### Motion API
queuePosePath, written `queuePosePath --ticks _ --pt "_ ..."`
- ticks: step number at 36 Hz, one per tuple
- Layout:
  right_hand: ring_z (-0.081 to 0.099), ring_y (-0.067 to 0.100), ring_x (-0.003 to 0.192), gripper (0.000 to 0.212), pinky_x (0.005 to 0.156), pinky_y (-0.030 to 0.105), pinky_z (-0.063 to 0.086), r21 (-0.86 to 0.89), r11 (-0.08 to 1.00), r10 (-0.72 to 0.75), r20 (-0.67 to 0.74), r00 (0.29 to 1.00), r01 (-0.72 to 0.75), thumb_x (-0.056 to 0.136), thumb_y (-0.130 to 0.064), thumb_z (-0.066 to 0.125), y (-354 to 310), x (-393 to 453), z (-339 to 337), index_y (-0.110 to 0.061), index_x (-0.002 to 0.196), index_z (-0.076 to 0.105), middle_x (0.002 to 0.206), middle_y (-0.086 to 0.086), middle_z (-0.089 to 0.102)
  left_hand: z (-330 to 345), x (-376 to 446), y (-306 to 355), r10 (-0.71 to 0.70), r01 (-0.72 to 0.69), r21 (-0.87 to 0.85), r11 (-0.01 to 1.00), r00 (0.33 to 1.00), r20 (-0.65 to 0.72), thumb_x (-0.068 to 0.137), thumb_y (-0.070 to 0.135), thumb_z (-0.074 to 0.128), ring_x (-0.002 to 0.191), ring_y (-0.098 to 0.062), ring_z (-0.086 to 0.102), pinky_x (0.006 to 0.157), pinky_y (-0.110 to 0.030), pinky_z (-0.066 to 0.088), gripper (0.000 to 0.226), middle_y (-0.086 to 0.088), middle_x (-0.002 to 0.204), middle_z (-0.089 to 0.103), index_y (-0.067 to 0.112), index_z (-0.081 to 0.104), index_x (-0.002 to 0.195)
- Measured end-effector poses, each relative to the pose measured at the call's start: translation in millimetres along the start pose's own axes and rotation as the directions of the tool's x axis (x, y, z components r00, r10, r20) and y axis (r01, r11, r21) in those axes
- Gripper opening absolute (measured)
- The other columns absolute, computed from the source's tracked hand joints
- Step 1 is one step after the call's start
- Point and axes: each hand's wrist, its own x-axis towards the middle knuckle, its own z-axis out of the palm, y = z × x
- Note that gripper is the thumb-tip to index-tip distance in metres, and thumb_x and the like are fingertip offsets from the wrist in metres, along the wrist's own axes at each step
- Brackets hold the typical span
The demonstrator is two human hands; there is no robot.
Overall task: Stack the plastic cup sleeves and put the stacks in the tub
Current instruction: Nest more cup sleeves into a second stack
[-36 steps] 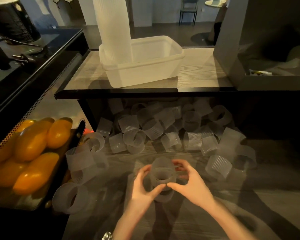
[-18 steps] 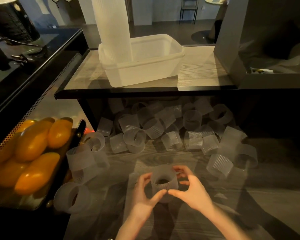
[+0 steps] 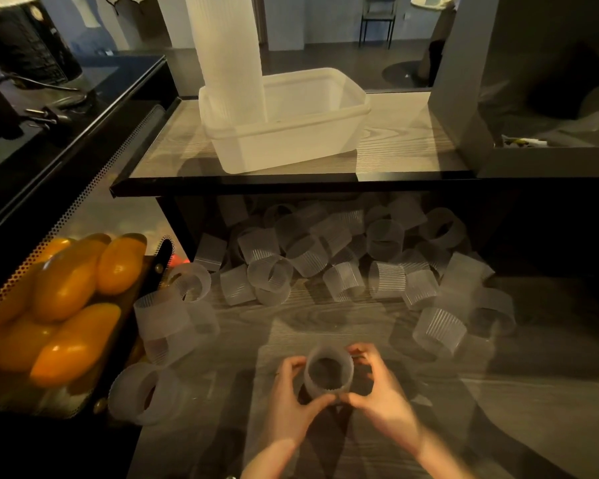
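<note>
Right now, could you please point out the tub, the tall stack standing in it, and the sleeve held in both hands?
tub (image 3: 291,150), head view, front wall.
tall stack (image 3: 227,60), head view, ribbed side.
sleeve (image 3: 329,392), head view, near rim.

I see frosted, translucent white cup sleeves (image 3: 388,280) with fine vertical ribbing, on a grey wood-grain counter (image 3: 325,323). Beyond my grip, the tub (image 3: 291,140) is milky white; to its left, orange fruit (image 3: 66,288) sits behind black perforated mesh.

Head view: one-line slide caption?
Both hands, left hand and right hand, grip a sleeve stack on the table; tub on the shelf above.
</note>
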Motion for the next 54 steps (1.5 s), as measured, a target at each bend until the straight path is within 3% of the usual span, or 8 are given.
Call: queuePosePath --ticks 16,21,25,32,36,40,43,54 --pt "0.053 -0.003 0.108 0.066 0.099 0.031 0.042 -0.050 0.999 0.008 0.048 0.999 -0.005 0.059 -0.016 0.080 -1 1 -3 -0.035 0.111 0.043 0.114 -0.014 0.057 -1 3 -6 0.004 -0.004 -0.012 1.000 0.999 0.038 0.056 0.012 0.088 0.110 -0.010 0.053 0.095 -0.028 0.043 0.062 0.002 0.113 0.058 0.027 0.048 0.101" --pt "0.052 0.002 0.114 0.072 0.097 0.026 0.042 -0.014 0.999 0.040 0.085 0.996 -0.039 0.056 -0.021 0.087 -6 7 -9 -0.033 0.110 0.042 0.116 -0.012 0.055 -6 3 -11 -0.017 0.019 -0.019 1.000 0.998 0.057 0.048 0.028 0.090 0.112 -0.008 0.053 0.096 -0.025 0.042 0.070 0.004 0.116 0.057 0.030 0.048 0.104" --pt "0.054 -0.002 0.108 0.075 0.083 0.014 0.042 0.011 0.999 0.044 0.083 0.996 -0.045 0.045 -0.047 0.084 -20 18 -13 -0.034 0.108 0.046 0.113 -0.012 0.058 -16 7 -13 -0.026 0.026 0.006 1.000 0.996 0.090 0.041 0.046 0.085 0.116 -0.004 0.050 0.097 -0.018 0.036 0.078 0.006 0.123 0.054 0.034 0.046 0.108" --pt "0.057 0.015 0.109 0.039 0.099 0.033 0.045 0.109 0.991 0.066 0.076 0.995 -0.075 0.078 -0.020 0.073 -53 72 2 -0.026 0.109 0.049 0.115 0.000 0.059 -46 40 1 0.043 -0.044 -0.011 0.999 0.999 -0.023 0.075 0.018 0.076 0.118 -0.003 0.048 0.098 -0.020 0.037 0.051 0.009 0.126 0.052 0.035 0.049 0.115" --pt "0.054 0.013 0.110 0.047 0.090 0.024 0.046 0.158 0.973 0.144 0.156 0.977 -0.169 0.088 -0.018 0.063 -73 107 14 -0.012 0.129 0.043 0.128 0.007 0.054 -60 72 15 0.069 -0.063 0.063 0.996 0.994 -0.087 0.085 0.011 0.065 0.119 -0.007 0.044 0.095 -0.021 0.038 0.053 0.001 0.133 0.041 0.022 0.042 0.132" --pt "0.053 0.020 0.112 0.052 0.096 0.037 0.046 0.193 0.937 0.272 0.125 0.954 -0.292 0.088 -0.018 0.062 -89 138 33 -0.009 0.133 0.038 0.123 0.005 0.054 -70 99 26 0.039 -0.025 0.127 0.992 0.993 -0.114 0.088 0.007 0.059 0.115 -0.022 0.054 0.099 -0.036 0.046 0.065 -0.009 0.145 0.030 0.017 0.027 0.144" --pt "0.057 0.024 0.102 0.048 0.083 0.039 0.052 0.370 0.839 0.373 0.144 0.916 -0.400 0.087 -0.006 0.060 -94 155 44 -0.005 0.132 0.041 0.122 0.015 0.056 -73 113 30 0.044 -0.031 0.138 0.990 0.995 -0.094 0.088 0.002 0.056 0.123 -0.026 0.050 0.101 -0.042 0.044 0.068 -0.010 0.149 0.032 0.018 0.023 0.146" --pt "0.053 0.030 0.118 0.041 0.093 0.046 0.049 0.501 0.739 0.393 0.222 0.892 -0.450 0.089 0.007 0.048 -96 156 48 -0.002 0.129 0.048 0.128 0.017 0.056 -73 120 22 0.109 -0.077 0.338 0.938 0.991 -0.077 0.086 0.001 0.059 0.141 -0.020 0.022 0.110 -0.021 0.019 0.066 -0.006 0.152 0.024 0.012 0.029 0.144"
